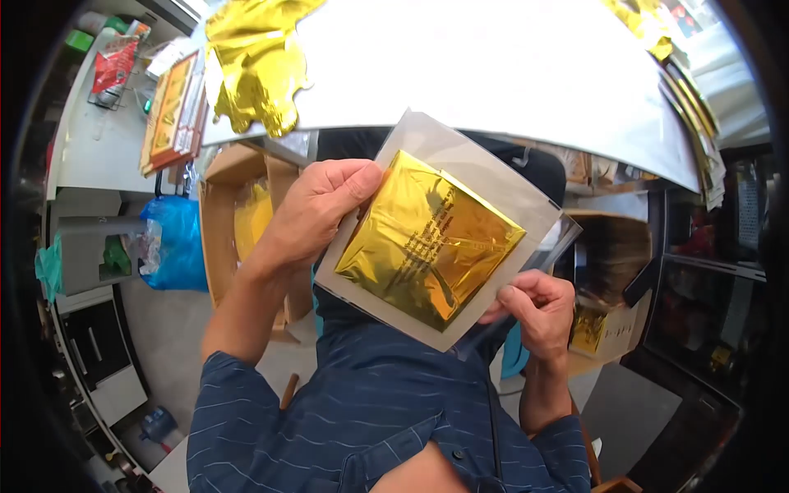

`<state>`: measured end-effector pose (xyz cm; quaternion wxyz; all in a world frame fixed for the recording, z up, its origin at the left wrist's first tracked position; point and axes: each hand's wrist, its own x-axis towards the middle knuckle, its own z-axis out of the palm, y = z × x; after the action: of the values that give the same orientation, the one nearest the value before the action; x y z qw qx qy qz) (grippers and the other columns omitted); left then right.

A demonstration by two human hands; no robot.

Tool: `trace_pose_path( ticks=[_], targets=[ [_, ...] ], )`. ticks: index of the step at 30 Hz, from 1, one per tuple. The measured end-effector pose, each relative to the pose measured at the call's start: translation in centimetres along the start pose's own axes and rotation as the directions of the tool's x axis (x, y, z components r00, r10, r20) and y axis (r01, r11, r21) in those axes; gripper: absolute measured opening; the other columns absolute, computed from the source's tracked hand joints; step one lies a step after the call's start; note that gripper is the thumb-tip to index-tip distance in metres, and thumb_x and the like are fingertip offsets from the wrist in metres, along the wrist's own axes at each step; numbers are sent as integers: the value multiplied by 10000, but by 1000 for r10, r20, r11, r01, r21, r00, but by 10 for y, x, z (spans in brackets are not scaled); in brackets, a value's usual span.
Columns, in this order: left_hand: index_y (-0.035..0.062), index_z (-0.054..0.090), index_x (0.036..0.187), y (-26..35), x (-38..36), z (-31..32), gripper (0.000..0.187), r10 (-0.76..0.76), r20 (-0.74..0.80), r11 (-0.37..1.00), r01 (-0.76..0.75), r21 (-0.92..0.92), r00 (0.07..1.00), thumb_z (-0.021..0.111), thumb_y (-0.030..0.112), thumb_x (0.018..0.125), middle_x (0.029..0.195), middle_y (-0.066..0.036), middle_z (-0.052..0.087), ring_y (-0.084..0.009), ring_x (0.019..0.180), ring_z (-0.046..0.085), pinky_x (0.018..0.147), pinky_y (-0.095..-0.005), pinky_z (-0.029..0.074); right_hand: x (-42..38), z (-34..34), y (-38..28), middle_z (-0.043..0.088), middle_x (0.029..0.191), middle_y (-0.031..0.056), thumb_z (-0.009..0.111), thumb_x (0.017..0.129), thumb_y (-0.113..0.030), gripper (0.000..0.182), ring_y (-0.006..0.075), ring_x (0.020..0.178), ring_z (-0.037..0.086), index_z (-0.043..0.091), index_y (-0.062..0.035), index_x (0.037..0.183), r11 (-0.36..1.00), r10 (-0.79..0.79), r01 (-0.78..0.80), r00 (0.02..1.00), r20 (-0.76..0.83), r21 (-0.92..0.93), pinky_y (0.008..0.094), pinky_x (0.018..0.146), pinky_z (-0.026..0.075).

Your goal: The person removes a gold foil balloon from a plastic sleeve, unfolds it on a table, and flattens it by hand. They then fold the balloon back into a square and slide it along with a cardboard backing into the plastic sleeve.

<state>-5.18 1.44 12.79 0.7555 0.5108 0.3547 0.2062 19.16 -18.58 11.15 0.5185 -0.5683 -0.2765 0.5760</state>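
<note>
**Head view, steep over both hands**

I look from head height, forward and steeply down, through a wide, round-edged view. The left hand point(316, 205) and right hand point(538, 308) show close, mid-view; the counter point(485, 70) spreads beyond them, the shirt point(370, 403) nearer me.
</note>
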Motion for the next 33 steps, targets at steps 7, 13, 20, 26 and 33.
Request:
trace_pose_path(
  ticks=[7,13,20,26,33],
  targets=[
    [49,679,1019,79,88,-19,264,38,28,963,-44,267,999,582,292,1057,879,31,652,-34,753,585,692,-206,478,62,15,-43,773,908,201,609,1054,-180,306,227,748,771,717,107,1070,999,-19,21,999,28,-48,293,665,625],
    [94,718,1031,116,173,-40,298,-2,77,774,-47,632,997,615,373,1048,884,79,633,-31,795,546,726,-233,439,104,4,-59,782,912,160,603,1073,-290,379,177,749,763,726,68,1057,996,-20,23,999,42,-81,277,660,615],
    [-8,709,982,125,229,-25,291,78,33,627,-75,776,996,598,252,1052,754,21,621,-42,643,517,577,-244,439,112,-51,-100,780,920,122,663,1037,-204,264,141,723,734,741,43,1090,973,-97,69,988,-117,-218,252,650,592],
    [-31,681,1141,127,227,-16,279,395,7,335,-151,930,919,599,211,1029,989,-144,753,-259,926,722,832,-365,548,177,-106,-153,783,952,127,721,936,-104,157,230,781,755,787,-13,1045,394,-699,298,711,-73,-869,320,739,584],
    [-6,661,1171,79,134,28,326,682,288,65,-447,892,672,729,-11,852,1219,-214,657,-403,1121,652,957,-452,548,267,-131,-165,705,1130,114,620,920,-32,164,272,1051,686,737,-27,1035,-313,-658,25,715,236,-949,405,809,585]
  ],
)
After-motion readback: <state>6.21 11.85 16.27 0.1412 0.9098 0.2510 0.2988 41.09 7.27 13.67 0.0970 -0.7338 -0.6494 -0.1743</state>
